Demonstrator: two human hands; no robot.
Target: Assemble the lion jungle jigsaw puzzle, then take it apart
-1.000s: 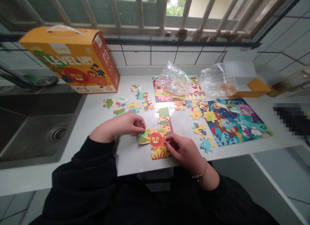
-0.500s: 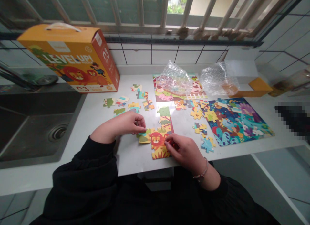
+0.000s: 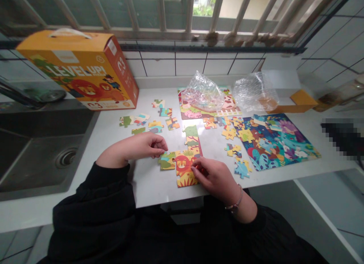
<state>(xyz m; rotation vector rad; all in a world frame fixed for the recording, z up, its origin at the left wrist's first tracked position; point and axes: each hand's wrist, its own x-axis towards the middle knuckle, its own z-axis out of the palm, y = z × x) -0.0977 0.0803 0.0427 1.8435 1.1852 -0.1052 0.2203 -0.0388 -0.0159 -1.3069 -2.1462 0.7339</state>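
Green piece (image 3: 167, 162) beside half-curled left fingers (image 3: 159, 142) — bent right fingers (image 3: 199, 174) at lion puzzle (image 3: 182, 163)

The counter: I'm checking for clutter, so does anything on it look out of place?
Yes: crumpled plastic wrap lies over the farm picture, partly hiding it, and a yellow puzzle piece untidily overlaps the left edge of the blue picture.

The right hand (image 3: 217, 178) hides part of the lion puzzle (image 3: 183, 166); the sink (image 3: 34, 165) runs off the left edge, and a dark object (image 3: 345, 139) (pixelated, at right) is unidentifiable. The orange box's (image 3: 83, 74) smallest print is illegible.
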